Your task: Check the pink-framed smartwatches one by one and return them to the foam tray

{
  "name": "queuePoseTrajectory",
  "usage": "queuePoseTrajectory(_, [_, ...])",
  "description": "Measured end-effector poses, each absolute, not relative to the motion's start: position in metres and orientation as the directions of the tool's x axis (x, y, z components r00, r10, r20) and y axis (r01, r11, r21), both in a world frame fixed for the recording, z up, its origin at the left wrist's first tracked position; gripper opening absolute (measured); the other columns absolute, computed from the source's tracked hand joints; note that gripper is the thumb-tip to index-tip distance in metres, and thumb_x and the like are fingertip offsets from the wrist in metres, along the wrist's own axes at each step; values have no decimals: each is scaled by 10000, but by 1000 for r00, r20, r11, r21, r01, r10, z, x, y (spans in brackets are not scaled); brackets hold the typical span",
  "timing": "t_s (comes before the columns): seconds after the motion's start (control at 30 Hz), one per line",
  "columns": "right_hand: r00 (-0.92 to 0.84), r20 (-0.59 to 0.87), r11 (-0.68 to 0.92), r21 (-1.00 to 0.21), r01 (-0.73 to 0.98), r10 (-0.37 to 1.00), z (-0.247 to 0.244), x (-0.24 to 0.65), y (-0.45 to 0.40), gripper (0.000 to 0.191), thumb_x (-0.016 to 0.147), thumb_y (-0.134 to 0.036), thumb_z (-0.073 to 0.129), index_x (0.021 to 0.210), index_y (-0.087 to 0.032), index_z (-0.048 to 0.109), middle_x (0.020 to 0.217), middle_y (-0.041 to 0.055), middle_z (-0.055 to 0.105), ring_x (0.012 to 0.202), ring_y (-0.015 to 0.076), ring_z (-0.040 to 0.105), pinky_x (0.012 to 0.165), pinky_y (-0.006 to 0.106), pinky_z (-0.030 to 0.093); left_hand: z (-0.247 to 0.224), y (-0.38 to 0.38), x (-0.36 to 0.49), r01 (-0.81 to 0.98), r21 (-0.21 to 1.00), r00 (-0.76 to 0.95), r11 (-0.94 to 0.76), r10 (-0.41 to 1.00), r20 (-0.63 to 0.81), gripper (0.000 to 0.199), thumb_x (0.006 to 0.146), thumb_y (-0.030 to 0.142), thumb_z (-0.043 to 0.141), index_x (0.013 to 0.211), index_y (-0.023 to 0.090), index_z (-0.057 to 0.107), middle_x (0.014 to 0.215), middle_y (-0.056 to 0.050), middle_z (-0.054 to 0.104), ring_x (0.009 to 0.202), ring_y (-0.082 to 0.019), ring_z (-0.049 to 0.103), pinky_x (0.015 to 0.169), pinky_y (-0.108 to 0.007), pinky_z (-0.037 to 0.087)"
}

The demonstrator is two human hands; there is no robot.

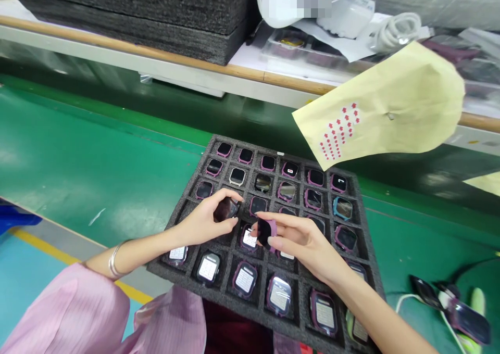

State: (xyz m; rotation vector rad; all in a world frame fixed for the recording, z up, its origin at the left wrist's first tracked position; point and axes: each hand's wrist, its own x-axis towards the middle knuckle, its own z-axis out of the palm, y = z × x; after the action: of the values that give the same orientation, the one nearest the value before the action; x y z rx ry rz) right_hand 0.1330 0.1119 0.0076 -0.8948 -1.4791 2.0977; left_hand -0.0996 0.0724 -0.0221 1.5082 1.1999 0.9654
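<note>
Hands apart, each clamped on a watch above the foam tray (366,234). Left hand (203,219) grips dark-screened watch (224,211). Right hand (302,238) pinches purple watch (272,233): screen toward 9 o'clock, long axis roughly 12–6. Tray labels (246,280): print too small to read. Yellow paper (390,109), 1 o'clock: red arrows, pointing roughly 12.

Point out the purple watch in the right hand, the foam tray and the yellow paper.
Purple watch (263,230) in the right hand (302,239): head view, on its dark screen.
Foam tray (365,234): head view, on its right rim.
Yellow paper (380,101): head view, on its bare middle.
</note>
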Motion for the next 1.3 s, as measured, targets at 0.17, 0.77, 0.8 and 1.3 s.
queuePoseTrajectory(0.17, [-703, -268, -331, -942, 50, 658, 6, 134, 113, 356, 815, -225, 736, 1165, -229, 674, 1048, 65, 719, 932, 209, 673, 813, 289, 524, -19, 73, -100, 273, 958, 259, -86, 966, 13, 309, 770, 123, 554, 1071, 182, 515, 1063, -45, 589, 1047, -208, 535, 929, -310, 417])
queuePoseTrajectory(0.77, [-643, -247, -280, -959, 53, 725, 6, 135, 113, 377, 801, -265, 745, 1164, -199, 671, 1004, 81, 726, 986, 269, 666, 882, 394, 534, -15, 74, -103, 321, 936, 263, -144, 963, 58, 295, 776, 154, 539, 1066, 189, 498, 1070, -48, 604, 1030, -208, 559, 925, -319, 420])
queuePoseTrajectory(0.8, [-651, -242, -285, -958, 41, 720, 6, 135, 113, 375, 803, -267, 745, 1164, -202, 670, 1025, 83, 723, 986, 265, 668, 887, 392, 532, -15, 74, -102, 324, 935, 274, -146, 960, 55, 297, 780, 153, 537, 1073, 187, 494, 1079, -51, 603, 1043, -210, 555, 930, -322, 420])
queuePoseTrajectory(1.3, [-672, -236, -289, -957, 34, 702, -2, 140, 122, 399, 797, -318, 749, 1173, -214, 665, 979, 89, 725, 933, 285, 674, 800, 398, 549, -23, 78, -101, 323, 933, 204, -156, 975, 92, 335, 794, 141, 537, 1120, 193, 482, 1121, -64, 584, 1068, -210, 546, 963, -337, 415])
